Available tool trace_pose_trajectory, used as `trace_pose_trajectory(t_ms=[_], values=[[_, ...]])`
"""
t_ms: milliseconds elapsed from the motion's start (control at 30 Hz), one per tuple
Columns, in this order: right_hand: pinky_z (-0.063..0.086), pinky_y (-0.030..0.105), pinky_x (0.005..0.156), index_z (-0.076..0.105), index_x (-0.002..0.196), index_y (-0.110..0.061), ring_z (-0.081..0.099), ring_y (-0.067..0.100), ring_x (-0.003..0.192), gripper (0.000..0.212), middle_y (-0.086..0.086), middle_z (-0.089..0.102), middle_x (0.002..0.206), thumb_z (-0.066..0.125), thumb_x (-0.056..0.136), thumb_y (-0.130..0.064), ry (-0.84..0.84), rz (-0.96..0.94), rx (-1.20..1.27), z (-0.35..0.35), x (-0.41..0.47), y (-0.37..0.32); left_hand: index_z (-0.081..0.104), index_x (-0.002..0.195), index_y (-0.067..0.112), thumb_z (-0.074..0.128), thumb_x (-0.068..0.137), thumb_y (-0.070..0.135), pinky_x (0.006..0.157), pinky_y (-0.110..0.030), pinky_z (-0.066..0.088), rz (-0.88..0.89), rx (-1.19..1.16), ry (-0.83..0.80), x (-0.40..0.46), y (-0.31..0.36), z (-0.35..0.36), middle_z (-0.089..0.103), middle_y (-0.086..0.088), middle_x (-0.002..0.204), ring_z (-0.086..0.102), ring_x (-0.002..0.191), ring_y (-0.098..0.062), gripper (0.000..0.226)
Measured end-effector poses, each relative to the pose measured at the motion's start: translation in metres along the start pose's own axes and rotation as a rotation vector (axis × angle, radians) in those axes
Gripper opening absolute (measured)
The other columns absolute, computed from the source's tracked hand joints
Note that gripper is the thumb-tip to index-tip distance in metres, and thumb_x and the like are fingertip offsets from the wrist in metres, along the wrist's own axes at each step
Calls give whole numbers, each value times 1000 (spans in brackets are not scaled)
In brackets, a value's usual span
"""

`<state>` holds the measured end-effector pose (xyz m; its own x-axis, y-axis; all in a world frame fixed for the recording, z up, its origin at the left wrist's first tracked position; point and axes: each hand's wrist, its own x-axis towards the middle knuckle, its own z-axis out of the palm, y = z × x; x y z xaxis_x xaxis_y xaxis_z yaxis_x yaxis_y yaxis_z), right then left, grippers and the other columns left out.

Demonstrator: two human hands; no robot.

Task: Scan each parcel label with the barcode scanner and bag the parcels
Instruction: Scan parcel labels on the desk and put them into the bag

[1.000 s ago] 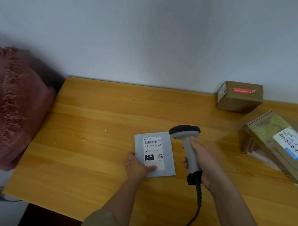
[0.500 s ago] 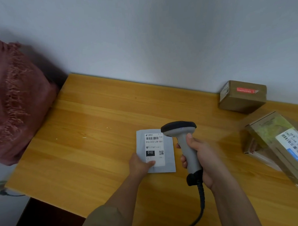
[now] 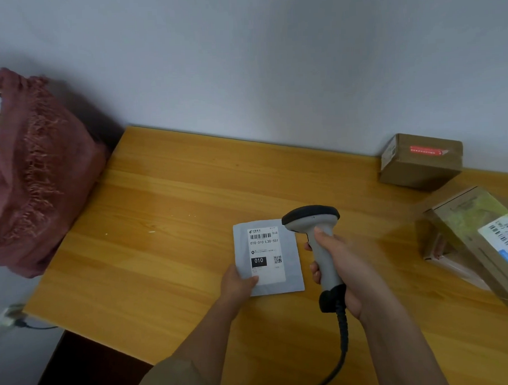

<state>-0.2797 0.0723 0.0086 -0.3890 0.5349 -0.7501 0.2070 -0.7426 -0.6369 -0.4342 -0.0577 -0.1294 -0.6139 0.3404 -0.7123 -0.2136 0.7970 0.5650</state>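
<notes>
Two hands over a wooden table point(image 3: 168, 254), and both are busy. Biggest thing beyond the left fingers, off the table's left edge, is a reddish fringed cloth bag point(image 3: 34, 178), slumped against the wall. Well out past the right knuckles, a long parcel in clear wrap point(image 3: 482, 240) lies tilted at the right edge, its barcode label facing up; farther back by the wall sits a brown cardboard box point(image 3: 420, 161) with a red strip on top.

Between the two hands lies the flat grey mailer point(image 3: 268, 257), label up, reading 010-010-L30-551. Left hand point(image 3: 238, 283) has its thumb pressed on the label's lower left corner; whether the other fingers are tucked beneath the mailer cannot be told. Right hand point(image 3: 346, 267) wraps the grey handle of the barcode scanner point(image 3: 319, 242), fingers curled close together round it, thumb laid up the back. The scanner's black head sits just above that thumb, hanging over the mailer's top right corner. Its coiled cable point(image 3: 342, 334) drops below the heel of the hand.
</notes>
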Motion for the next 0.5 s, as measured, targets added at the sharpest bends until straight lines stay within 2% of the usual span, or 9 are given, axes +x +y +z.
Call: trace_pose_trajectory(t_ms=[133,167,233,300,400,500], values=[[47,27,51,62,99,-11,56,11,49,21,4,63,66,65,94,-32,1,35,-28,9,4,12,47,131,9,57,94,4,90,-48,54,-29,-146,-14,-4,-11,-11,56,-11,123,56,110,-31,39],[47,27,50,62,98,-11,56,11,49,19,5,62,71,65,95,-29,-7,44,-35,13,3,15,46,129,12,54,95,4,81,-48,57,-50,-208,-22,-6,-14,-16,55,-9,119,57,106,-31,36],[47,25,48,61,98,-10,56,9,47,16,7,60,78,64,95,-25,-27,59,-58,24,-1,20,48,119,16,51,97,4,62,-39,60,-81,-318,-16,-10,-22,-27,54,-4,110,58,98,-29,26],[47,24,46,62,100,-11,56,8,46,14,7,61,80,63,95,-24,-49,57,-81,39,-8,24,51,106,18,50,96,2,53,-32,57,-93,-383,10,-13,-32,-42,55,-4,107,60,95,-29,19],[46,24,46,63,101,-10,55,8,46,15,6,61,75,63,95,-24,-76,29,-127,63,-20,33,52,101,16,50,94,-3,54,-33,58,-103,-445,35,-16,-46,-68,58,-9,109,62,97,-33,21],[46,24,45,62,100,-7,55,9,46,17,6,59,75,65,94,-23,-80,1,-142,87,-34,43,54,100,14,49,90,-9,57,-35,59,-90,-474,25,-18,-56,-98,61,-9,106,64,93,-30,25]])
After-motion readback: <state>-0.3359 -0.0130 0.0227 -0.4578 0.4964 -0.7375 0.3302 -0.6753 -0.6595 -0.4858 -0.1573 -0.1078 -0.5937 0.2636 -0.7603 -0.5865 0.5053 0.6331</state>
